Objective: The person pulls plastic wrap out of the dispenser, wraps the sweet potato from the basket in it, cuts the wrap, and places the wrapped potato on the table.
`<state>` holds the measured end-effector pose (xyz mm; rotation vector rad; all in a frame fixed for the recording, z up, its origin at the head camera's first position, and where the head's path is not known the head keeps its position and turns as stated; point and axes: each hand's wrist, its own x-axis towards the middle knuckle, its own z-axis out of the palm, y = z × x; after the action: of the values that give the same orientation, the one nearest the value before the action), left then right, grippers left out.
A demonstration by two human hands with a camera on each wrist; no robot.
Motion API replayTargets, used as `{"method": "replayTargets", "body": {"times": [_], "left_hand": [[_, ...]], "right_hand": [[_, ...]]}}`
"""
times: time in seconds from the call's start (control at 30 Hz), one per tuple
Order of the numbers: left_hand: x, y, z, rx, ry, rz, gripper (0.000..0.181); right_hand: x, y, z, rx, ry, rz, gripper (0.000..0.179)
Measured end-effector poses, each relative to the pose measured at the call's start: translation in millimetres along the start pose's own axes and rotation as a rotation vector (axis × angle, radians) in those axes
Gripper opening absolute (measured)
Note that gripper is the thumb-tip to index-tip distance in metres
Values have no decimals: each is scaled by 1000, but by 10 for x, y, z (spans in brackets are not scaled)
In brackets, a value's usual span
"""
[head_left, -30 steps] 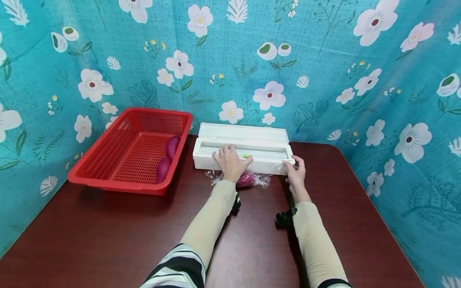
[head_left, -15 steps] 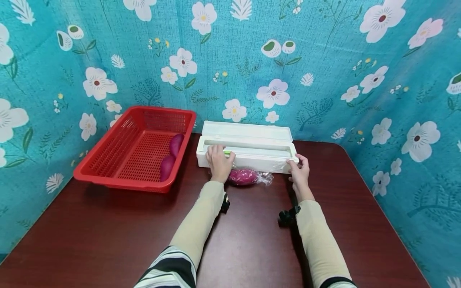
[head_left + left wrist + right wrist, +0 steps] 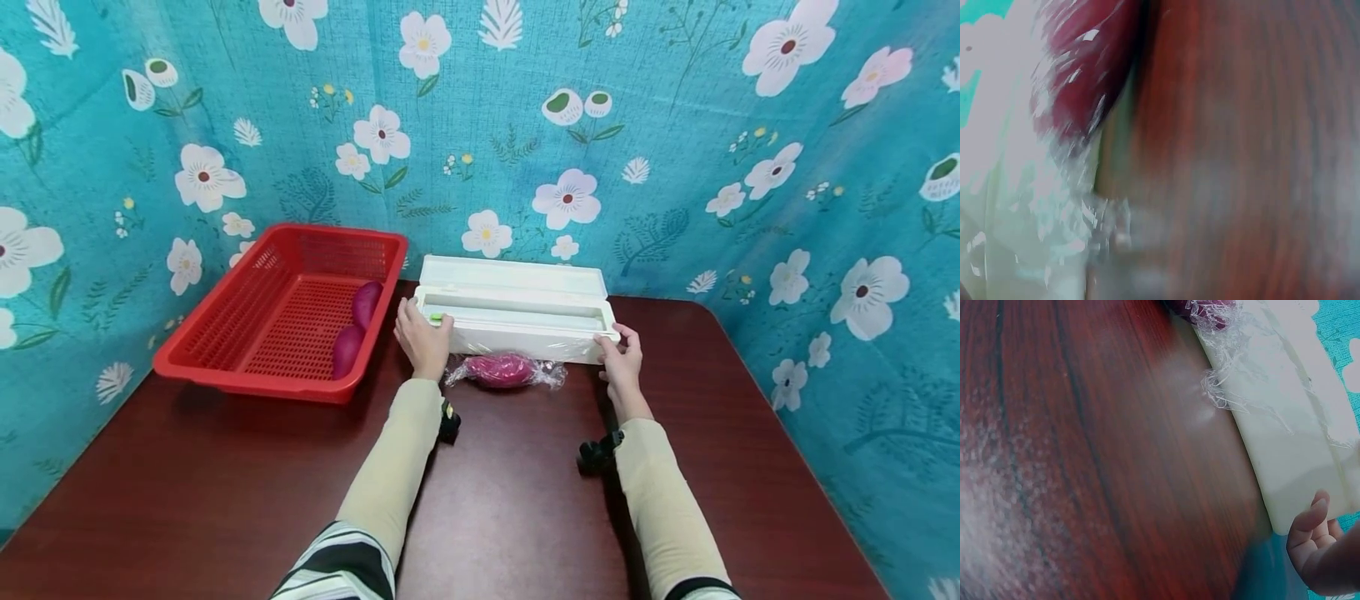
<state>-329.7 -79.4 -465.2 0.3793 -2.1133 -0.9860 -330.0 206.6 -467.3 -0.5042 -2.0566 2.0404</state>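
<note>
A long white cling film box [image 3: 525,340] stands at the back of the table, its lid [image 3: 513,275] raised. At the box's left end is my left hand [image 3: 424,340], its fingers round the corner and its thumb by the small green slide cutter [image 3: 437,317]. My right hand [image 3: 621,362] grips the right end, thumb on the front wall in the right wrist view. Against the front lies a purple sweet potato [image 3: 501,369] wrapped in clear film, the film ends [image 3: 1225,394] crumpled. The left wrist view is blurred and shows the wrapped sweet potato [image 3: 1085,75] but no fingers.
To the left stands a red plastic basket [image 3: 247,379] with two bare purple sweet potatoes [image 3: 348,350] along its right side. A flowered blue cloth [image 3: 480,150] hangs right behind the box. The dark wooden table [image 3: 517,500] stretches out in front.
My left hand has moved left along the box's front edge to its end, and the green cutter has slid left with it. The wrapped sweet potato is now uncovered; my right hand stays put.
</note>
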Motion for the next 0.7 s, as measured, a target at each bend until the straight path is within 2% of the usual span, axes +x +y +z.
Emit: {"method": "replayTargets", "body": {"times": [0.1,0.33,0.43,0.5,0.57,0.6,0.7], "left_hand": [[32,-32,-56,-31,14,-40,48],[97,-85,-101,-140,29,-60,34],[90,-91,-115,-165,39,-53,29],[96,-87,-131,-158,39,-44,27],[97,-73,-147,-127,12,-51,25],[103,-65,-158,-107,-4,-60,24],[117,-32,-215,-36,-79,-87,27]], "right_hand": [[25,-7,3,-22,10,0,43],[75,8,13,-69,-11,33,46],[211,123,-12,-67,-15,61,45],[214,124,-12,-66,-17,53,45],[199,107,-17,-76,-16,46,46],[112,33,-12,-86,-17,36,46],[26,-84,-26,-116,-41,42,48]]}}
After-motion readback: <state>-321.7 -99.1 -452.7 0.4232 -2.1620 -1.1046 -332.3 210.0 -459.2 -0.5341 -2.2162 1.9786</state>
